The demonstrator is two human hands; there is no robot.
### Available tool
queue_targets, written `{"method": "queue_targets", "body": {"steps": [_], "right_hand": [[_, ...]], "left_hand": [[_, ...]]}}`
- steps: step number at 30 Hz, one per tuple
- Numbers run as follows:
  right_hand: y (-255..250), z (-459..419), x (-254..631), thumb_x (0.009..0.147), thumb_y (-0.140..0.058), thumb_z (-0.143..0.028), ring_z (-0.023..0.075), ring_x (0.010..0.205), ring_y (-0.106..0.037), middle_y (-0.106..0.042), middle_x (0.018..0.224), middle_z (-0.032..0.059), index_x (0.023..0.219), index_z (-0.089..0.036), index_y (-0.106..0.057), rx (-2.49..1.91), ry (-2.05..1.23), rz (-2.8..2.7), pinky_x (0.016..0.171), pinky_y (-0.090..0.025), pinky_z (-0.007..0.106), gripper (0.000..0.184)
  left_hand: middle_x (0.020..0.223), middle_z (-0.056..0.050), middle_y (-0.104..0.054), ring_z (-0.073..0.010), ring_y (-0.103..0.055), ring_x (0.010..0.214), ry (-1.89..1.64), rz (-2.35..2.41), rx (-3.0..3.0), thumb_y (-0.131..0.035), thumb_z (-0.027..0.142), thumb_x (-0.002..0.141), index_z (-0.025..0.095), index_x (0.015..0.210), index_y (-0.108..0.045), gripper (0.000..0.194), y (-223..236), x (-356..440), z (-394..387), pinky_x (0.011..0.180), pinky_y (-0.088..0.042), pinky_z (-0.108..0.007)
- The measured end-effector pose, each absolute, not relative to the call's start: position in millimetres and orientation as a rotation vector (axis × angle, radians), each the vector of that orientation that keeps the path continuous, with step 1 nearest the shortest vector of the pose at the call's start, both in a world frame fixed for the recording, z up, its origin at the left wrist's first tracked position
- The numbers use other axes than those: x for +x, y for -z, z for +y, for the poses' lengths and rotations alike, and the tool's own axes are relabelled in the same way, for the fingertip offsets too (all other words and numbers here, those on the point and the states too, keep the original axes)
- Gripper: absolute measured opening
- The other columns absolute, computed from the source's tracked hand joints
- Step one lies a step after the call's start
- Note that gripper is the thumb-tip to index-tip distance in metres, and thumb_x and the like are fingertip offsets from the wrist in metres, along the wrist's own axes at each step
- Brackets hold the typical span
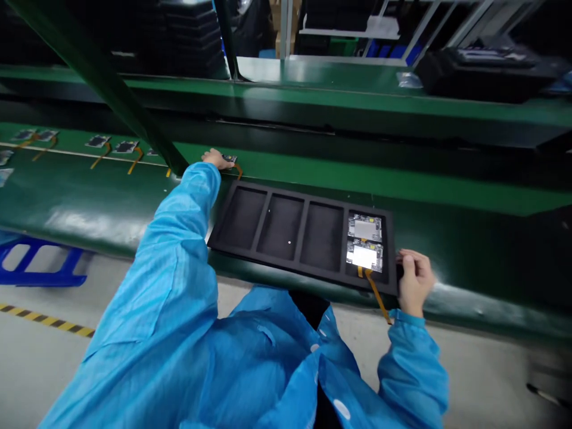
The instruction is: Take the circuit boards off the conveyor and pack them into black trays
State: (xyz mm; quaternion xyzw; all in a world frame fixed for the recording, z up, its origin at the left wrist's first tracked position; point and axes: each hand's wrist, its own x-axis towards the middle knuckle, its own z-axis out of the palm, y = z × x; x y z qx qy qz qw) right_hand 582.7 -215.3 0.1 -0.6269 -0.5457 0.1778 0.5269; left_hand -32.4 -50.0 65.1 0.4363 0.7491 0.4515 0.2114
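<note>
My left hand (216, 159) reaches to the green belt, its fingers closed on the edge of a small circuit board (229, 159) with an orange ribbon cable trailing from it. At the right end of a black foam tray (279, 262), my right hand (414, 279) grips the tray's side, thumb bent over the fingers. Four compartments run along this tray. In the rightmost one lie two circuit boards, an upper one (365, 228) and a lower one (364, 255), with an orange ribbon cable (379, 298) hanging over the front edge. The other compartments hold no boards.
More circuit boards (126, 147) with ribbon cables lie along the belt at left. A slanted green post (134, 119) stands beside my left forearm. Stacked black trays (192, 42) and a dark box (487, 71) sit on the back shelf. A blue plastic stool (42, 262) is below left.
</note>
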Motion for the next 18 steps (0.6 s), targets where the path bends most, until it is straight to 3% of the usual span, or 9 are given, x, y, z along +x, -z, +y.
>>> {"method": "queue_targets", "body": {"steps": [5, 8, 11, 15, 18], "right_hand": [[3, -213, 586, 0.084, -0.068, -0.076, 0.0266, 0.09, -0.066, -0.07, 0.088, 0.0067, 0.079, -0.023, -0.066, -1.5, -0.471, -1.313, 0.091, -0.054, 0.047, 0.053], [1, -212, 584, 0.082, -0.07, -0.075, 0.0257, 0.085, -0.066, -0.069, 0.087, 0.0061, 0.079, -0.023, -0.066, -1.488, -0.498, -1.283, 0.086, -0.055, 0.047, 0.052], [-9, -217, 581, 0.082, -0.071, -0.072, 0.0223, 0.073, -0.064, -0.067, 0.084, 0.0039, 0.082, -0.023, -0.066, -1.484, -0.509, -1.201, 0.075, -0.055, 0.042, 0.05], [-49, -242, 566, 0.087, -0.075, -0.06, 0.0211, 0.07, -0.066, -0.067, 0.089, 0.0042, 0.086, -0.022, -0.07, -1.411, -0.398, -1.158, 0.071, -0.055, 0.041, 0.039], [-90, -271, 542, 0.094, -0.075, -0.047, 0.0222, 0.075, -0.068, -0.07, 0.094, 0.0056, 0.091, -0.023, -0.074, -1.294, -0.29, -1.254, 0.073, -0.058, 0.042, 0.024]], "left_hand": [[0.084, 0.003, -0.056, -0.0158, -0.055, 0.125, -1.42, 2.066, 1.074, -0.1, 0.043, 0.068, 0.025, 0.063, -0.028, 0.074, -75, -26, -43, 0.12, -0.026, -0.036], [0.097, -0.005, -0.063, -0.0259, -0.057, 0.132, -1.323, 2.116, 1.055, -0.101, 0.045, 0.063, 0.023, 0.067, -0.04, 0.065, -86, -16, -46, 0.114, -0.036, -0.043], [0.107, -0.013, -0.064, -0.0373, -0.059, 0.129, -1.099, 2.291, 0.911, -0.103, 0.032, 0.053, 0.021, 0.078, -0.051, 0.059, -98, -7, -51, 0.104, -0.044, -0.051], [0.096, -0.006, -0.063, -0.0279, -0.063, 0.104, -1.185, 2.2, 1.023, -0.094, 0.03, 0.066, 0.019, 0.089, -0.055, 0.046, -117, 5, -70, 0.091, -0.052, -0.044], [0.092, -0.002, -0.062, -0.0223, -0.063, 0.094, -1.467, 1.97, 1.229, -0.097, 0.036, 0.068, 0.022, 0.096, -0.054, 0.054, -132, 32, -104, 0.083, -0.054, -0.035]]}}
